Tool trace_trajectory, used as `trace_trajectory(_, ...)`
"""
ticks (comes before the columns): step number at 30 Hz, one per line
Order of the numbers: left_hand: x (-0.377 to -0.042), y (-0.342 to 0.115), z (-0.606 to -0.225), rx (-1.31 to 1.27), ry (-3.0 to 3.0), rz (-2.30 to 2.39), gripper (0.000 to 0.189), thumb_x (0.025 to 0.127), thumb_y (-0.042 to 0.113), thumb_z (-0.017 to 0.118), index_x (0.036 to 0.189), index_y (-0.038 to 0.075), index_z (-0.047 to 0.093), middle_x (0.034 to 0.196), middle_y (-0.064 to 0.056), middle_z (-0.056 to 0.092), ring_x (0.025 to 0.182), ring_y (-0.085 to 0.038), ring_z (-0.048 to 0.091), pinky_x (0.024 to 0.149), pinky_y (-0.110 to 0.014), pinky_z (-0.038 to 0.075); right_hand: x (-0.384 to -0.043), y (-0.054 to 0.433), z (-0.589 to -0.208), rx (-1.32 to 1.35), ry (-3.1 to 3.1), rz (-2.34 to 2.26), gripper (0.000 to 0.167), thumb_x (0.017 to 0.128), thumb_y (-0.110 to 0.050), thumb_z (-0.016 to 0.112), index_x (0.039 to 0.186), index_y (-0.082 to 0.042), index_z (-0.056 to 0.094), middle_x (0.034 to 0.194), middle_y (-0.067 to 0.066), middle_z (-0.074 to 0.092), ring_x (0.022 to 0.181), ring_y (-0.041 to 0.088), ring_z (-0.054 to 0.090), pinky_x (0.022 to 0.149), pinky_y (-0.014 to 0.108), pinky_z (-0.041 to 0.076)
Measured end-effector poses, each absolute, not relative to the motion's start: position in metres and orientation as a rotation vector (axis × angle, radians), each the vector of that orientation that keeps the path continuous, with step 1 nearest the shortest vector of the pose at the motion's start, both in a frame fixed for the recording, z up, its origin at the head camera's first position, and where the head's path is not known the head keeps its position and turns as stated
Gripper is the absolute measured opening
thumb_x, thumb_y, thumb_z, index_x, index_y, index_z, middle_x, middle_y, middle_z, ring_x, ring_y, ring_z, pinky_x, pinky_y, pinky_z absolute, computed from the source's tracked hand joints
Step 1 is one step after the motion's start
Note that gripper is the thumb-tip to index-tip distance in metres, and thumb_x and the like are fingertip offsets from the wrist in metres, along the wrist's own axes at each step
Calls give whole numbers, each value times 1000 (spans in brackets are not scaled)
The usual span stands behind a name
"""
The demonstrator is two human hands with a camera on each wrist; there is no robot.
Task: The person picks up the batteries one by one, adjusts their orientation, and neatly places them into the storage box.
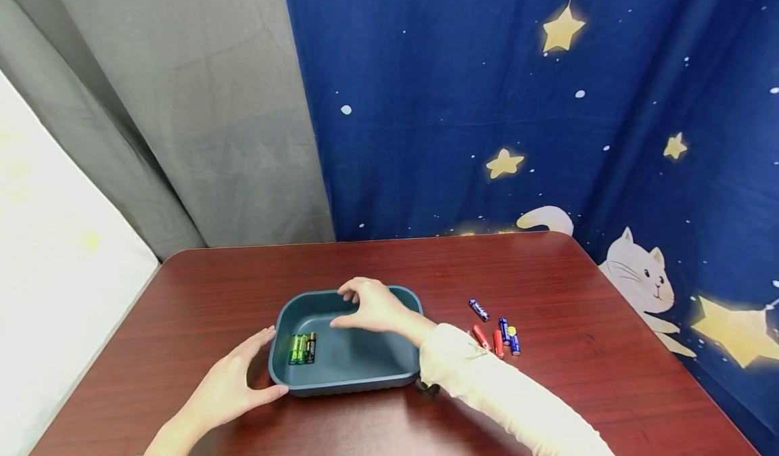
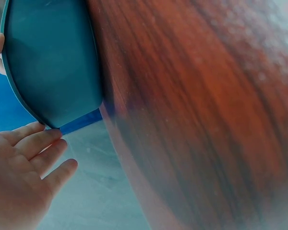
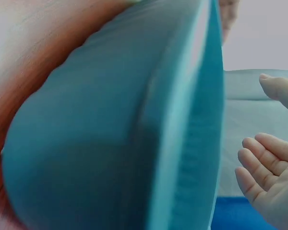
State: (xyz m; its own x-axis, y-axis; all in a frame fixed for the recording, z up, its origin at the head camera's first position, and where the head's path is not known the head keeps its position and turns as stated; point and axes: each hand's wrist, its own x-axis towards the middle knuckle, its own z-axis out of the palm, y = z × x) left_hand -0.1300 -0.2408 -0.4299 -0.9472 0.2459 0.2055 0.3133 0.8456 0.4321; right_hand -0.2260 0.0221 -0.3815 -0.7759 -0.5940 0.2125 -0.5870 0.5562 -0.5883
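A dark teal plastic tray [image 1: 359,365] with rounded corners stands on the table. Several green and black batteries [image 1: 302,349] lie side by side at its left inside. My left hand [image 1: 228,381] spans the tray's left end, thumb by the front corner and fingertips by the rim. In the left wrist view the fingertips of that hand [image 2: 26,163] reach the rim, fingers fairly straight. Over the tray hovers my right hand [image 1: 374,307], thumb and fingers apart. Nothing shows between them, and in the right wrist view the palm of this hand [image 3: 273,167] looks bare.
Right of the tray lie three blue batteries [image 1: 479,309] and two red batteries [image 1: 498,343], partly near my right sleeve [image 1: 487,375]. A small dark object [image 1: 428,388] peeks out under the sleeve. Curtains [image 1: 426,104] hang behind the reddish-brown table [image 1: 243,273].
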Motion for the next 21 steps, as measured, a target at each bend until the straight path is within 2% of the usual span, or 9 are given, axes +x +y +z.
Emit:
trace_trajectory(8, -131, -243, -430, -442, -2876, -709, 88, 64, 60, 71, 130, 8, 46, 131, -10, 48, 117, -28, 47, 90, -52, 42, -230, 67, -376, -1137, 2759, -1261, 46, 69, -27, 78, 107, -5, 62, 97, 10, 63, 84, 19, 57, 76, 33, 49)
trace_trajectory(15, -130, -243, -430, -434, -2882, -711, 87, 64, 59, 72, 131, 9, 46, 131, -10, 48, 118, -29, 46, 90, -53, 42, -236, 113, -370, -1100, 2842, -1301, 45, 67, -23, 80, 106, -8, 62, 92, 0, 62, 83, 17, 58, 71, 28, 49)
trace_trajectory(21, -130, -242, -428, -436, -2891, -702, 87, 64, 59, 71, 131, 9, 46, 131, -10, 48, 118, -29, 46, 90, -53, 42, -236, 160, -375, -958, 2903, -1325, 45, 68, -22, 80, 107, -9, 62, 91, -1, 63, 83, 15, 56, 73, 30, 49)
